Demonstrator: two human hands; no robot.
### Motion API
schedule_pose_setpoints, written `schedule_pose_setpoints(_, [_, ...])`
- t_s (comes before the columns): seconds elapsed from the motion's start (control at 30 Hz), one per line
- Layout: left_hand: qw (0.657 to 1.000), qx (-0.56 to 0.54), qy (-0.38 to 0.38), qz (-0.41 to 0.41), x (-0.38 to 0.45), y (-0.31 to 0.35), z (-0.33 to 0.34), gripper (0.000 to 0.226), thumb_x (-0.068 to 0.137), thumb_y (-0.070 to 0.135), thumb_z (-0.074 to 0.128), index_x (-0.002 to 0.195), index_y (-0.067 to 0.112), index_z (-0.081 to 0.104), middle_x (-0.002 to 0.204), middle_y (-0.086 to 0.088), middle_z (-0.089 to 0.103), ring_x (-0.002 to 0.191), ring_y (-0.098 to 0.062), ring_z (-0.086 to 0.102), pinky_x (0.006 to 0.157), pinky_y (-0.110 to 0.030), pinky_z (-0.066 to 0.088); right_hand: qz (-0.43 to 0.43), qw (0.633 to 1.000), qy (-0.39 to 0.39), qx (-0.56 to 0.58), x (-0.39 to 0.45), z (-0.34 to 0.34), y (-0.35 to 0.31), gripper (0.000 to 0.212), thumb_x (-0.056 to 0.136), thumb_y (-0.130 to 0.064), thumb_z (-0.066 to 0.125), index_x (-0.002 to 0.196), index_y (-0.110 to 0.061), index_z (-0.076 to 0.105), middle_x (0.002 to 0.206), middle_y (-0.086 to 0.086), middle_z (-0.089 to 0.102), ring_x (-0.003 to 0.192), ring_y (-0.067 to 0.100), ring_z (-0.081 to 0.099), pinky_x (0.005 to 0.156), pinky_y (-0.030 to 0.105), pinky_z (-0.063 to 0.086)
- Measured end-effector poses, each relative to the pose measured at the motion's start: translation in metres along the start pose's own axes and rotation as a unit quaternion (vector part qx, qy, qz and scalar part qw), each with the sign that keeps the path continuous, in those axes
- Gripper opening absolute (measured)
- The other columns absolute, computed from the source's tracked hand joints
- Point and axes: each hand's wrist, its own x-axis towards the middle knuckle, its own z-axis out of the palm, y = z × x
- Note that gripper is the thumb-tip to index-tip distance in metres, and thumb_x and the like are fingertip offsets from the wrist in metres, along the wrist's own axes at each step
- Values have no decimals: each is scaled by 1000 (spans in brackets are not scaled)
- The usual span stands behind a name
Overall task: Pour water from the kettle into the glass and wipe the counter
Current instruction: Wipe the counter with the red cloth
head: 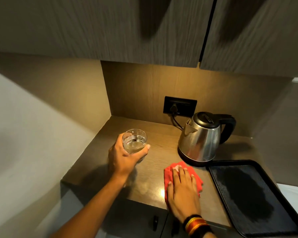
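Observation:
A clear glass (134, 140) with water in it is gripped by my left hand (122, 157), held a little above the brown wooden counter (153, 188) at its left side. My right hand (183, 191) lies flat, fingers spread, on a red cloth (169, 170) pressed onto the counter near the front edge. Behind the cloth a steel kettle (200, 140) with a black lid and handle stands upright on its base, spout pointing left.
A black tray (248, 194) lies on the counter at the right, beside the cloth. A black wall socket (179, 105) with the kettle's cord plugged in sits behind the kettle. Wooden cabinet doors (144, 31) hang overhead. A wall closes the left side.

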Motion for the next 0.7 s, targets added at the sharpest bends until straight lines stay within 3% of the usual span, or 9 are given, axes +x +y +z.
schedule_pose_setpoints(0.13, [1000, -1, 7, 11, 8, 7, -1, 66, 62, 52, 94, 114, 35, 58, 101, 18, 66, 91, 3, 64, 69, -7, 53, 5, 999, 2, 43, 58, 4, -27, 74, 94, -58, 21, 156, -18, 26, 163, 7, 29, 151, 25, 25, 124, 43, 10])
schedule_pose_setpoints(0.23, [1000, 3, 23, 13, 16, 8, 1, 70, 59, 61, 93, 116, 34, 60, 105, 12, 70, 93, -10, 69, 75, -26, 61, -19, 999, -16, 43, 117, 5, -53, 75, 93, -56, 28, 154, -13, 29, 161, 11, 30, 150, 30, 23, 125, 46, 13])
schedule_pose_setpoints(0.33, [999, 8, 39, 16, 23, 9, -1, 78, 52, 72, 87, 116, 34, 62, 106, 9, 72, 96, -17, 71, 79, -36, 63, -58, 995, -72, 33, 158, 3, -85, 70, 96, -45, 32, 157, -11, 22, 165, 13, 19, 153, 29, 13, 126, 48, 8])
schedule_pose_setpoints(0.43, [999, 9, 37, 17, 31, 12, -1, 73, 50, 74, 79, 111, 38, 60, 102, 12, 71, 97, -18, 71, 82, -38, 62, -150, 983, -82, 62, 133, 7, -113, 66, 98, -39, 36, 157, -15, 21, 165, 10, 22, 153, 27, 16, 125, 47, 10])
schedule_pose_setpoints(0.53, [1000, -6, 22, 6, 35, 11, -1, 69, 53, 69, 85, 110, 38, 61, 100, 16, 70, 97, -16, 72, 80, -35, 63, -217, 966, -102, 94, 49, 17, -100, 67, 92, -44, 34, 156, -26, 24, 163, 0, 29, 152, 22, 22, 126, 44, 7])
schedule_pose_setpoints(0.63, [1000, -12, 13, -7, 39, 9, -1, 65, 50, 71, 83, 105, 43, 62, 100, 19, 71, 94, -10, 71, 79, -43, 64, -108, 989, -38, 92, 6, 20, -51, 72, 84, -46, 37, 154, -30, 26, 161, -5, 33, 150, 20, 28, 120, 39, 6])
schedule_pose_setpoints(0.7, [1000, -8, 10, -5, 41, 8, -1, 66, 51, 73, 82, 106, 45, 60, 101, 23, 69, 94, -5, 69, 78, -43, 64, -27, 996, -16, 79, 21, 16, -32, 75, 86, -47, 31, 157, -27, 19, 164, -4, 24, 152, 19, 20, 122, 39, 1])
